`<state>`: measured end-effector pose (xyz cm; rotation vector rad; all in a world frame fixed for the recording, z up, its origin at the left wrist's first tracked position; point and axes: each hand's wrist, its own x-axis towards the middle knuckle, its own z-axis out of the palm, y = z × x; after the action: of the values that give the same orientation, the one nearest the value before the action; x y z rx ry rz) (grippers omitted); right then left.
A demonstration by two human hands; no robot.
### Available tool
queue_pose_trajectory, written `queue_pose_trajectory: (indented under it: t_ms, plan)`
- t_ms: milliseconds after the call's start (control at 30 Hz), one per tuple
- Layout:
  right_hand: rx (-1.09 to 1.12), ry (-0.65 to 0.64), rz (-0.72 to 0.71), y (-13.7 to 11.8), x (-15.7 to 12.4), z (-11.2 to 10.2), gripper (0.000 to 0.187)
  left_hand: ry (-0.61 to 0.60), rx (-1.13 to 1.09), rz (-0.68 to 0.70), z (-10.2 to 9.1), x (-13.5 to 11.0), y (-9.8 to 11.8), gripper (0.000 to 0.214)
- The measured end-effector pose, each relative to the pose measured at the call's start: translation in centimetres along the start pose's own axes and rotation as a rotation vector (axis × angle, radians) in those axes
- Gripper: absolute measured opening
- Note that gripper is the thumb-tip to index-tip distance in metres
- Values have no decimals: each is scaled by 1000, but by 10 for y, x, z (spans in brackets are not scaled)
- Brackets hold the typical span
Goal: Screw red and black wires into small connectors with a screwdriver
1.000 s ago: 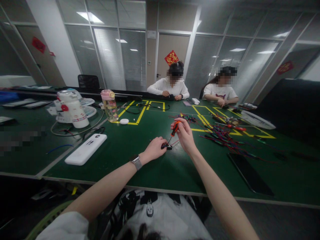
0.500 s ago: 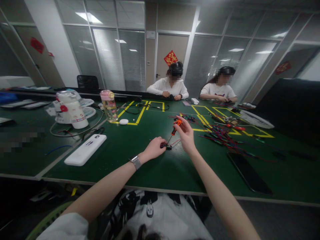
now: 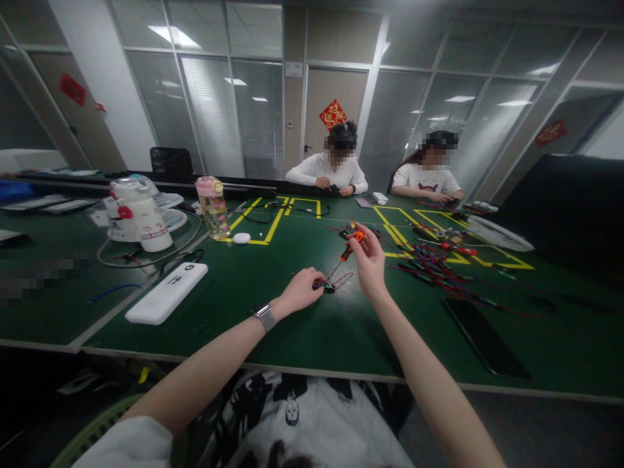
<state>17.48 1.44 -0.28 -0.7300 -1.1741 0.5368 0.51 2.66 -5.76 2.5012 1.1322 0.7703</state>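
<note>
My right hand point(image 3: 369, 261) grips the orange-and-black handle of a screwdriver point(image 3: 347, 250). Its thin shaft slants down to the left, the tip at or just above a small dark part with green on it point(image 3: 329, 288). That part lies on the green table and has red and dark wires attached. My left hand point(image 3: 305, 290), with a watch on the wrist, is closed on the part's left end, fingertips pinching it against the table. Whether the screwdriver tip touches the part is too small to tell.
On the right lie a heap of wired parts point(image 3: 439, 270) and a black phone point(image 3: 485, 338). A white power bank point(image 3: 167, 292), a pink-lidded bottle point(image 3: 213, 208) and a white jug point(image 3: 146, 218) stand or lie left. Two people sit across the table point(image 3: 273, 344).
My right hand has shifted slightly right, and the screwdriver leans over more to the right. My left hand and the small part have stayed in place.
</note>
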Motion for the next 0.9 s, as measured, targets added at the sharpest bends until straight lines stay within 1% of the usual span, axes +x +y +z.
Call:
queue_pose_trajectory:
  t_ms: [233,367,600,700,900]
  plan:
    - [-29,58,-9,3,3,-4,34,4,2,9,-1,-1,1,21]
    - [-66,112,-16,11,4,-6,33,0,15,4,-1,-1,2,19]
    - [-110,205,96,37,3,-10,36,-9,1,-1,-2,0,2,16]
    - [-99,245,132,47,4,-12,38,-11,1,-10,-2,0,2,16]
    - [-149,342,197,64,7,-19,42,-3,-34,4,-2,0,1,17]
